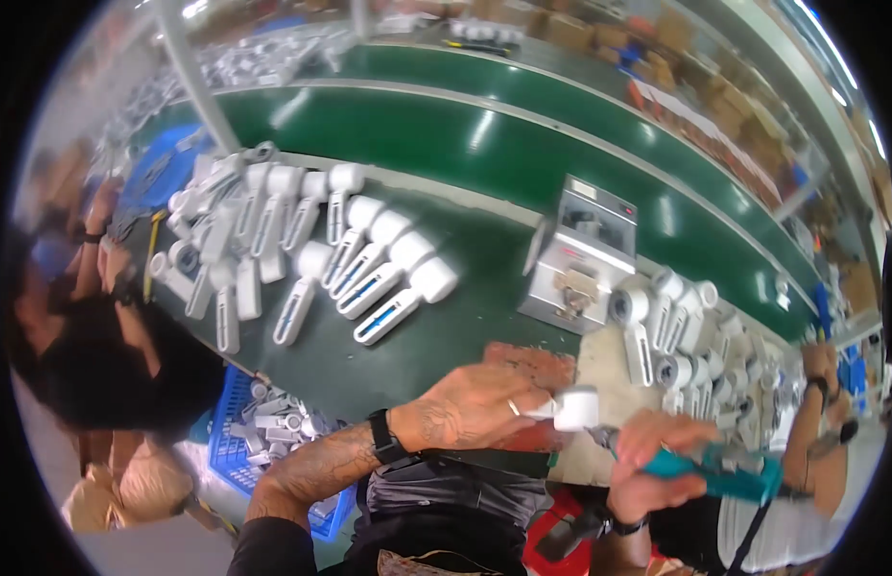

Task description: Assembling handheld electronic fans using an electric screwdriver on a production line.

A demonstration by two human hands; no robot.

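Note:
My left hand (470, 408) is closed round the handle end of a white plastic part (576, 409), whose round head sticks out past my fingers. Most of that handle is hidden by the hand. A teal electric screwdriver (729, 474) lies in my right hand (650, 463), with the fingers wrapped about its front end. Its tip points left at the white head; whether the two touch I cannot tell. Both hands are over a worn red board (534, 363) and a beige pad (599, 370) at the bench's near edge.
White parts with slotted handles (388, 312) lie in rows on the green bench, and more (690, 336) are piled at right. A grey metal machine (585, 254) stands behind the pad. At lower left is a blue basket (225, 432). Co-workers sit on both sides.

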